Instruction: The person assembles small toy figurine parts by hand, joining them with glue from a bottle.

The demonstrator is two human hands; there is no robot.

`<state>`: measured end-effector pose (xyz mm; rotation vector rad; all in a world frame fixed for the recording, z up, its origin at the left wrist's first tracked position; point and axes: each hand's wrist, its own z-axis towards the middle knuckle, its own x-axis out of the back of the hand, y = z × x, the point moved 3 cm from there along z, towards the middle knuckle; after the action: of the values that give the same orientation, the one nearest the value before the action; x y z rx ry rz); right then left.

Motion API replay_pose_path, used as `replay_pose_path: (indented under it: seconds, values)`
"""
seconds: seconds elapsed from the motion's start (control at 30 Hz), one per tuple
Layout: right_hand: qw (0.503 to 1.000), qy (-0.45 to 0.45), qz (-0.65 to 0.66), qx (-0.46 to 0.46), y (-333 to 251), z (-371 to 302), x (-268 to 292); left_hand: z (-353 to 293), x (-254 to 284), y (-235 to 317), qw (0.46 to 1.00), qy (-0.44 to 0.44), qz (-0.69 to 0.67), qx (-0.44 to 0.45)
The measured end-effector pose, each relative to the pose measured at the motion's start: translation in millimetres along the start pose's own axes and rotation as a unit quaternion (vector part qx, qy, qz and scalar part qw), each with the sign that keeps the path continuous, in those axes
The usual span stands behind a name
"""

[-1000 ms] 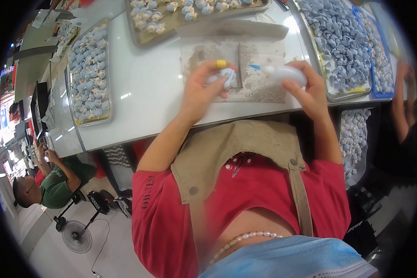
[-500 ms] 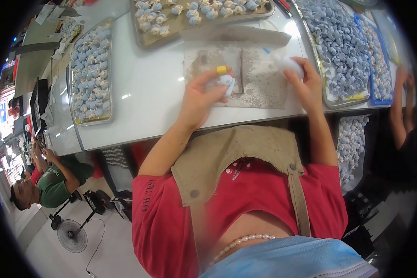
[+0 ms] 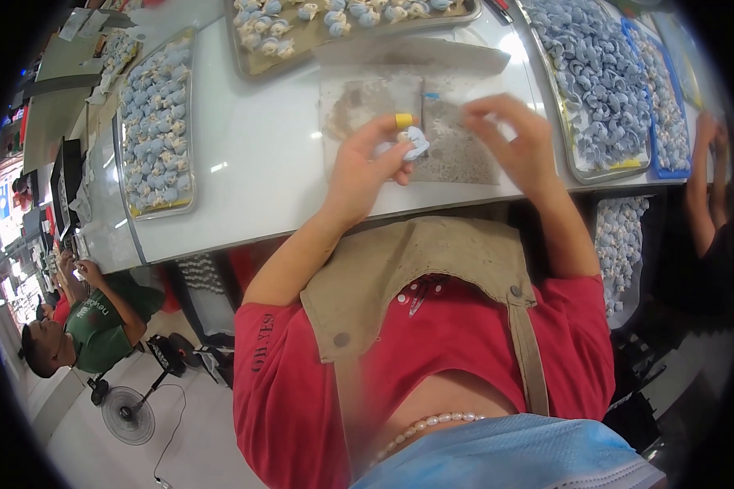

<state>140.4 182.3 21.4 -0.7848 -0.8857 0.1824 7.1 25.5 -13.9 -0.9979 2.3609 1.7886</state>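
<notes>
My left hand [image 3: 365,167] is closed on a small pale blue and white figurine piece [image 3: 416,143], pinched between thumb and fingers. A yellow band [image 3: 404,121] wraps one of its fingers. To its right, my right hand [image 3: 518,143] is raised with curled fingers, partly smeared by motion. It holds a whitish squeeze bottle, mostly hidden by the fingers; a narrow blue tip [image 3: 431,95] points left, above and right of the piece. Both hands are over a stained, greyish work sheet [image 3: 465,167] on the white table.
Figurine pieces fill a left tray [image 3: 189,175] and a far tray [image 3: 249,73]. Curved grey-blue parts fill a right tray [image 3: 575,167], beside a blue tray [image 3: 683,174]. A person in green [image 3: 110,322] sits at left near a fan [image 3: 127,413]; another person's arms [image 3: 700,187] show at right.
My right hand and the blue tip have moved left, closer to the piece. My left hand has shifted slightly right, still gripping the piece.
</notes>
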Motion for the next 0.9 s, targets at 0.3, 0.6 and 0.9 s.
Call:
replay_pose_path:
  seconds: [0.3, 0.6, 0.9]
  values:
    - [0.985, -0.130, 0.107, 0.032, -28, -2, -17, -5, -9, 2, 0.995, -0.004, 0.088, -0.050]
    - [0.988, -0.075, 0.064, 0.114, -28, -10, -23, -5, -9, 2, 0.986, -0.003, 0.141, -0.089]
    - [0.978, -0.105, 0.182, -0.014, -18, -8, -22, -4, -14, -2, 0.987, -0.016, 0.124, -0.100]
